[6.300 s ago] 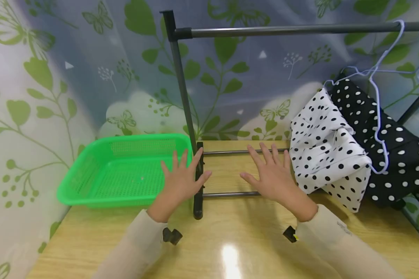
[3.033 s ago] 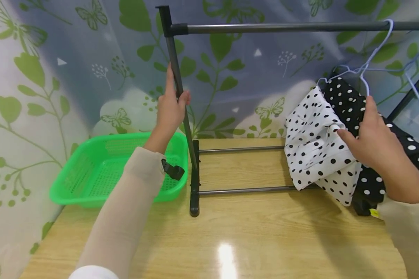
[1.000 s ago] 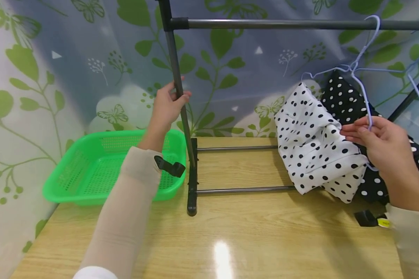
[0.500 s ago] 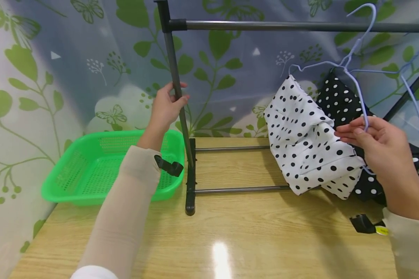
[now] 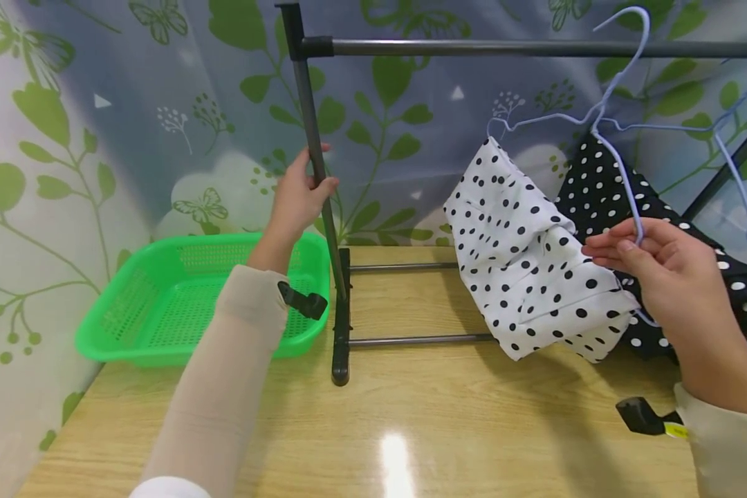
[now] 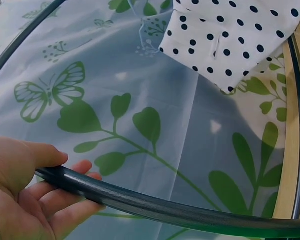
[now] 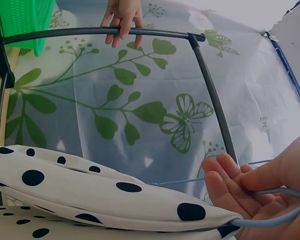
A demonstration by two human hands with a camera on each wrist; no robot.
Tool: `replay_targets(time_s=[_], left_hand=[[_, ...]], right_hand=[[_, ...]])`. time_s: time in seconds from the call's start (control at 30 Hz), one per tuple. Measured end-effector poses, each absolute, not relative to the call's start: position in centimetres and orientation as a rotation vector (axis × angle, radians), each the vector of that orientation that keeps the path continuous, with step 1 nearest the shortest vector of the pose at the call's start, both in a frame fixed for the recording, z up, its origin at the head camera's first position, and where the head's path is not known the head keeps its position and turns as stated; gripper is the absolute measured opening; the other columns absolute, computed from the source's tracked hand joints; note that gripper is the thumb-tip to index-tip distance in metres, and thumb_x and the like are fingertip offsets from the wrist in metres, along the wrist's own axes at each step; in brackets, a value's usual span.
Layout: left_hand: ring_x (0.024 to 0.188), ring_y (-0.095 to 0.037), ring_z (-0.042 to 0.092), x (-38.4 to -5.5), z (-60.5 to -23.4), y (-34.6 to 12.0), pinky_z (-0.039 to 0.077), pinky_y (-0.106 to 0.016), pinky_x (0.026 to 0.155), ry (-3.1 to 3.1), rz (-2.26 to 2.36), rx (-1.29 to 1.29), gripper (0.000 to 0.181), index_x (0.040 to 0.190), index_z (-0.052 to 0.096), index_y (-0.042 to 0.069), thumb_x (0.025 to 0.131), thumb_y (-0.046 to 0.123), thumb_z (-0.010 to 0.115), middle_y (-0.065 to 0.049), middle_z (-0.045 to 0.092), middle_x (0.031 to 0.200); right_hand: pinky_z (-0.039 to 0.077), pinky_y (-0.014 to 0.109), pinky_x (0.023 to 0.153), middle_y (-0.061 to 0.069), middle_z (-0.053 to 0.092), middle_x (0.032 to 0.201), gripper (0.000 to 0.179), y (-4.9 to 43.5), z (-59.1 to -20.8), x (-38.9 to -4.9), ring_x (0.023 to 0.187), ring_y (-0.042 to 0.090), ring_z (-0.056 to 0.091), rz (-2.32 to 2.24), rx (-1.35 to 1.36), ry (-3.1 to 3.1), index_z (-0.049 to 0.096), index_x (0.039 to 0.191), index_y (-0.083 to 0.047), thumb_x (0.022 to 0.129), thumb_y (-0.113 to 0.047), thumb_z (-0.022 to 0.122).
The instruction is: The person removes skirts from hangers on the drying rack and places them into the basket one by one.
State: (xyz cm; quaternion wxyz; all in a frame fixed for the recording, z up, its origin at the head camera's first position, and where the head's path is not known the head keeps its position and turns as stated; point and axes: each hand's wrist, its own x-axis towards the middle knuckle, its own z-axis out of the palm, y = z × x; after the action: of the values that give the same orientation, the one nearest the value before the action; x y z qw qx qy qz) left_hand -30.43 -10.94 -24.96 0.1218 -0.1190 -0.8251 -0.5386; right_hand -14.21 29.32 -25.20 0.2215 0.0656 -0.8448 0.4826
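Observation:
My left hand (image 5: 295,200) grips the dark left upright post (image 5: 308,104) of a garment rack, thumb in front and fingers behind, as the left wrist view also shows. My right hand (image 5: 678,270) pinches the right arm of a pale lilac clothes hanger (image 5: 618,155) between thumb and fingers. From this hanger hangs a white cloth garment (image 5: 510,235) with black dots, its top corner at the left end. The hanger's hook tip shows above the rack's top rail (image 5: 473,48). In the right wrist view the hanger wire (image 7: 270,220) passes under the palm.
Behind the white garment hangs a black one (image 5: 591,180) with white dots, partly hidden. A second lilac hanger (image 5: 731,159) is at the far right. A green plastic basket (image 5: 118,332) stands left of the rack on the wooden table (image 5: 473,429). A patterned curtain hangs behind.
My left hand went from open over the table to the post. My right hand took the hanger and moved it left with the white garment; its hook rose off the top rail.

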Motion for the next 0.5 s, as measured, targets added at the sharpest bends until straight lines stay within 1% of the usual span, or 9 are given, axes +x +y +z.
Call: replay_targets(time_s=[0.13,0.33,0.5], left_hand=[[0.079,-0.019,0.065,-31.4,-24.9,-10.3,0.033,-0.031,0.056,-2.412,-1.575,-0.376,0.052,0.145,0.042,0.028,0.098,0.012,0.058,-0.015,0.07,0.103],[0.077,-0.018,0.065,-32.6,-24.8,-9.5,0.032,-0.031,0.056,-2.43,-1.575,-0.408,0.054,0.146,0.04,0.029,0.098,0.013,0.058,-0.016,0.07,0.102],[0.08,-0.023,0.066,-33.5,-24.4,-8.5,0.04,-0.033,0.065,-2.469,-1.534,-0.446,0.061,0.15,0.033,0.031,0.098,0.013,0.059,-0.017,0.069,0.096]], right_hand=[[0.049,0.01,0.079,-0.016,0.069,0.095,0.014,29.3,-25.3,-14.1,0.085,-0.002,0.068,1.351,0.206,-2.3,0.055,0.107,-0.003,0.102,-0.002,0.042],[0.05,0.011,0.079,-0.012,0.071,0.095,0.014,29.3,-25.3,-14.0,0.085,0.001,0.069,1.404,0.24,-2.249,0.055,0.106,-0.002,0.101,0.001,0.043],[0.051,0.013,0.078,-0.004,0.072,0.095,0.013,29.4,-25.3,-14.0,0.085,0.005,0.07,1.555,0.29,-2.141,0.057,0.104,0.002,0.1,0.004,0.044]])
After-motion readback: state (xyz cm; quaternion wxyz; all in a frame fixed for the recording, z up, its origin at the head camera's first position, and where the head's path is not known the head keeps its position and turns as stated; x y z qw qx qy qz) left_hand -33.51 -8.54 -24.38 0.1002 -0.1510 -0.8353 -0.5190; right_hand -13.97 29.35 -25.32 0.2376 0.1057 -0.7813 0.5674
